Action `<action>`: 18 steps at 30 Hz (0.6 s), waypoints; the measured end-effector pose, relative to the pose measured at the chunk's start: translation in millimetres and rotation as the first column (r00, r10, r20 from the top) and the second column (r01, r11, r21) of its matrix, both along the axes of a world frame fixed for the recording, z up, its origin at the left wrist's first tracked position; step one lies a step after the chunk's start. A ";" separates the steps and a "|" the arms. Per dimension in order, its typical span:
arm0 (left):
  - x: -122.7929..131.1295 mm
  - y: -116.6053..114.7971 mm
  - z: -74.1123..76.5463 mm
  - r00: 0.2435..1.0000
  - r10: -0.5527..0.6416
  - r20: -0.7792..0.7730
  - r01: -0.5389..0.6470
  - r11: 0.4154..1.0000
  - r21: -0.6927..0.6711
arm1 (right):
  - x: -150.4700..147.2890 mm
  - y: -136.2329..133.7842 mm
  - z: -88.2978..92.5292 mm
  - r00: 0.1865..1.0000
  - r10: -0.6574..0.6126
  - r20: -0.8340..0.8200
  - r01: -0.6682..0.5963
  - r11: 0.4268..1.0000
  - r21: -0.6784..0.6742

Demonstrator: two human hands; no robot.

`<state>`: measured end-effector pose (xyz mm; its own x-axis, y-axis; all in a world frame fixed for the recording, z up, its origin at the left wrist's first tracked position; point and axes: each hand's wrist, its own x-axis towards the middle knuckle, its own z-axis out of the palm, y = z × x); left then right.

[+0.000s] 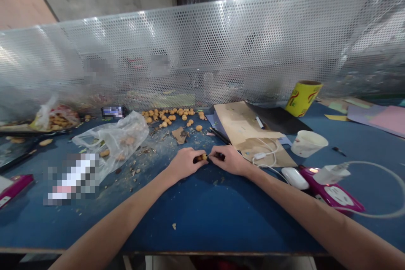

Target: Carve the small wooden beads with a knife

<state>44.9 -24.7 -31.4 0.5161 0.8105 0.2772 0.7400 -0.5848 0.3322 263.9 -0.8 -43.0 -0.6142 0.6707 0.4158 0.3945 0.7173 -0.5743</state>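
Observation:
Both of my hands meet at the middle of the blue table [202, 206]. My left hand [185, 162] is closed around a small tan nut-like piece [202, 157], pinched at its fingertips. My right hand [230, 159] is closed on a thin dark tool [218, 157] whose tip touches that piece. Bits of shell and crumbs [148, 156] lie scattered just left of my hands.
Several loose tan nuts [171, 116] lie at the back by the perforated metal screen [221, 50]. A clear plastic bag [117, 139] sits left. Brown paper [240, 128], a white cup [306, 143], a yellow roll [303, 98], a white mouse [294, 178] and a magenta power strip [335, 194] lie right.

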 end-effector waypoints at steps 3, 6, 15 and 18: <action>0.2 -0.3 0.6 1.000 -0.011 -0.001 0.011 1.000 -0.007 | 0.5 -0.8 0.9 1.000 -0.007 -0.010 0.007 1.000 -0.027; 0.1 -0.4 1.1 1.000 -0.011 -0.012 0.011 1.000 -0.008 | 0.2 -1.4 1.9 1.000 -0.011 -0.005 0.011 1.000 -0.018; 0.2 -0.4 1.3 1.000 -0.017 -0.010 0.017 1.000 0.000 | -0.7 -1.8 3.4 1.000 -0.005 0.009 0.004 1.000 0.015; -0.4 0.3 -0.4 1.000 -0.009 -0.014 0.009 1.000 -0.006 | -0.9 -1.4 2.8 1.000 -0.008 0.013 0.008 0.999 0.038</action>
<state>44.5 -24.5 -31.8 0.5274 0.8073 0.2647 0.7392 -0.5896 0.3255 263.0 -2.2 -40.2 -0.6142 0.6595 0.4333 0.4076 0.7353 -0.5414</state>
